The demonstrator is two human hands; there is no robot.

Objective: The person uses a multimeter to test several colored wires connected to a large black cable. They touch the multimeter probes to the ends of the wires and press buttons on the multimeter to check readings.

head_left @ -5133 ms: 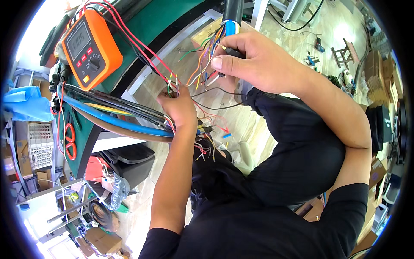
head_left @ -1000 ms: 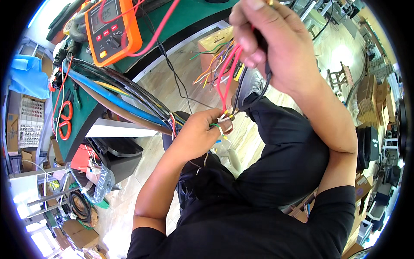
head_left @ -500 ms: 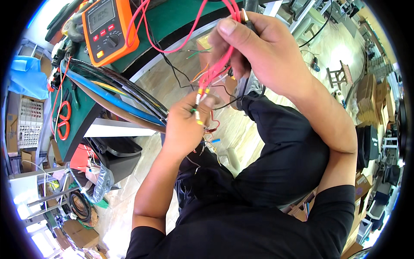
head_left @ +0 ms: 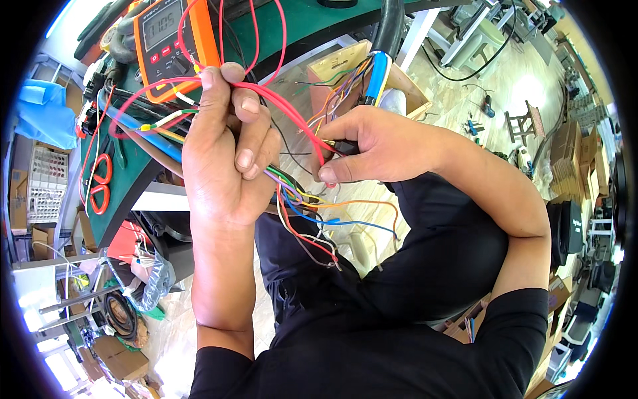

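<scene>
Two hands work a wire bundle [head_left: 299, 199] above the green desk [head_left: 292, 26]. Left hand [head_left: 222, 159] clasps it; right hand [head_left: 372, 146], at three o'clock, pinches a red probe lead [head_left: 292, 120]. Orange multimeter [head_left: 174, 40] at eleven o'clock is live; many wires apparently remain untested.

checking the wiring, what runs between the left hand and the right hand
In the head view, a red lead spans from the left hand to the right hand; thin coloured wires hang just below the gap.

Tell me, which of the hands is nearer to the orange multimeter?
Left. The left hand is just below the orange multimeter, gripping red wires; the right hand is farther right.
</scene>
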